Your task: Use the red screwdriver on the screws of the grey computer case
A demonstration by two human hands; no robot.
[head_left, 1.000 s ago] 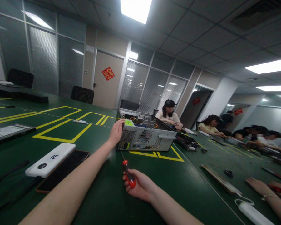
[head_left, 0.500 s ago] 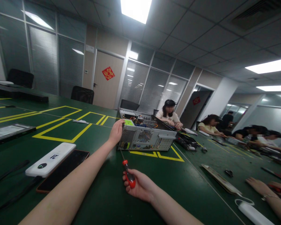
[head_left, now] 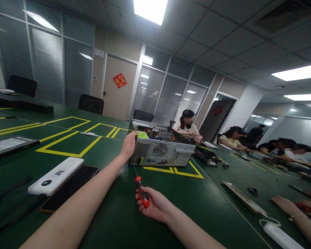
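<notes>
A metal computer case (head_left: pixel 168 152) lies on its side on the green table, its back panel facing me and its top side uncovered, with coloured wires showing inside. My left hand (head_left: pixel 129 145) grips the case's near left corner, beside a bright green label (head_left: pixel 143 135). In my right hand (head_left: pixel 155 205) is a screwdriver (head_left: pixel 142 193) with a red and black handle, its shaft slanting up and away. The tip reaches the lower left corner of the back panel; whether it sits in a screw I cannot tell.
Left of my arm lie a white power bank (head_left: pixel 55 175), a dark phone (head_left: pixel 69 188) and a hard drive (head_left: pixel 11 147). Black parts (head_left: pixel 207 155) sit right of the case. A co-worker's hands (head_left: pixel 287 207) rest at the right edge; several people sit farther along the table (head_left: pixel 114 214).
</notes>
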